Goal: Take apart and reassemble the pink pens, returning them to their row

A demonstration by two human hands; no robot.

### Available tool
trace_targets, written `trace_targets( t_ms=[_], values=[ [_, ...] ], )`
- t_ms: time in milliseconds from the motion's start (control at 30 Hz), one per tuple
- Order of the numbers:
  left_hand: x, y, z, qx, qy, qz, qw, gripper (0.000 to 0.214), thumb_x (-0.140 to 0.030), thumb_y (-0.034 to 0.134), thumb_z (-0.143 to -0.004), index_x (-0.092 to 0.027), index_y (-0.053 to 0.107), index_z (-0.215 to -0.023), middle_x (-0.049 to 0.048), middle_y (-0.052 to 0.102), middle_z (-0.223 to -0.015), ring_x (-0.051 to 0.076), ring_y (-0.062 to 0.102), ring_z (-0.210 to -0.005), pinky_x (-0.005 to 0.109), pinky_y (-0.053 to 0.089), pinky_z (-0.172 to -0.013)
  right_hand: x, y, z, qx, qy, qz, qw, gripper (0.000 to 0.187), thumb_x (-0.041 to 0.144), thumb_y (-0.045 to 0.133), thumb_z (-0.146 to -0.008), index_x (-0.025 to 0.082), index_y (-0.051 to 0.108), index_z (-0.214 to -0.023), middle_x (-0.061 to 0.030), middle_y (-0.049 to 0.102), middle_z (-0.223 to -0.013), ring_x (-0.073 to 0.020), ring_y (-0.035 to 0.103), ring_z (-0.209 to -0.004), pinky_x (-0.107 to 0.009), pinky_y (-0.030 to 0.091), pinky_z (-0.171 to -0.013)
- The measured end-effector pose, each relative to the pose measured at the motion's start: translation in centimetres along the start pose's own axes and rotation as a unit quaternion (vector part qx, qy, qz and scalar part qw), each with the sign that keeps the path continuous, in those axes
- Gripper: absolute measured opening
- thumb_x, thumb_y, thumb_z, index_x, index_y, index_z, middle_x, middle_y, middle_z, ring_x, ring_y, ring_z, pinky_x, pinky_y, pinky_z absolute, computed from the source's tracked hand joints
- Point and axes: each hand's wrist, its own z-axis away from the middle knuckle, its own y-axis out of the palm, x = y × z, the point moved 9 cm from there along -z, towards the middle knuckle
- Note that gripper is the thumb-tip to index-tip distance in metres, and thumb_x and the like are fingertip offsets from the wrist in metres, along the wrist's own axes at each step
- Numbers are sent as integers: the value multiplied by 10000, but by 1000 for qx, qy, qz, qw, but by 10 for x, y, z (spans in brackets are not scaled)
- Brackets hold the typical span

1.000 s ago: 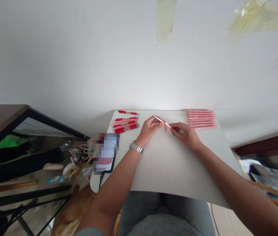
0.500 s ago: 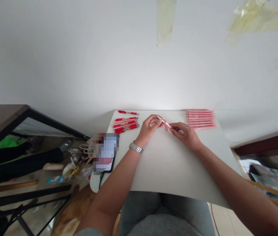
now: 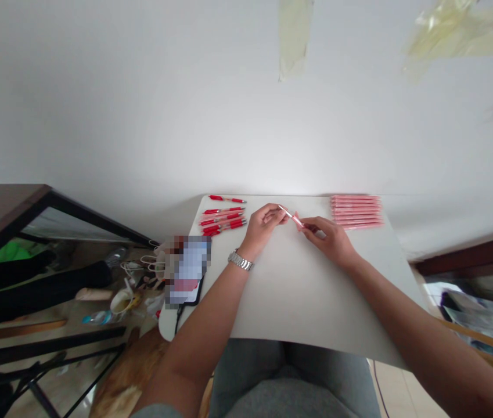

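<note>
Above the middle of the table, both hands hold a slim pink-and-white stick (image 3: 297,221), slanted down to the right; a bit of pink film appears around its middle. My left hand (image 3: 267,222), with a metal watch (image 3: 241,260) at the wrist, pinches its upper left end. The fingers of my right hand (image 3: 325,235) are closed on its lower right end. Left of my hands lie several red pens (image 3: 224,219) with dark tips. To the right is a neat row of slim pink sticks (image 3: 356,210), seemingly in clear wrapping.
A phone (image 3: 190,270) with a cable lies at the left edge of the white table (image 3: 298,302). A dark desk (image 3: 6,203) stands at the left; a cup (image 3: 122,302) and a bottle (image 3: 98,318) are below. The wall (image 3: 246,116) rises behind the table.
The pink film on the held stick has shifted slightly; the flap that hung below it now lies more along it, towards my right hand. Both hands stay nearly in place.
</note>
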Motion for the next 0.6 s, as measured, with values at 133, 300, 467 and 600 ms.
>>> trace_targets(
  t_ms=[133, 300, 467, 600],
  values=[
    [0, 0, 0, 4, 2, -5, 1000, 359, -486, 804, -866, -173, 736, -1028, 71, 749, -982, 185, 733, -939, 383, 615, -929, 2, -1, 0, -3, 0, 1, 1000, 247, 345, 594, -1006, 239, 714, -1194, -40, 739, -937, -181, 699, -806, -317, 576, -751],
    [-1, -1, 0, 0, 3, -7, 1000, 358, -476, 811, -861, -180, 764, -1056, 76, 763, -1005, 182, 729, -939, 376, 614, -931, 2, -2, 0, -2, 7, -4, 1000, 247, 357, 591, -1006, 245, 712, -1189, -45, 747, -936, -189, 703, -809, -333, 590, -763],
    [-5, -2, -1, 0, 14, -17, 1000, 351, -467, 801, -874, -193, 780, -1092, 83, 770, -1036, 182, 727, -947, 374, 610, -936, 4, -2, -1, -6, 1, -11, 1000, 241, 354, 588, -1008, 250, 709, -1189, -44, 748, -945, -188, 704, -824, -332, 594, -765],
    [-7, -13, -3, -32, 27, -29, 999, 352, -491, 785, -882, -192, 778, -1067, 86, 770, -1031, 178, 726, -918, 363, 611, -906, 3, -4, -1, -15, 10, -18, 1000, 248, 382, 593, -1008, 247, 714, -1178, -46, 750, -935, -190, 708, -819, -336, 603, -759]
  ],
)
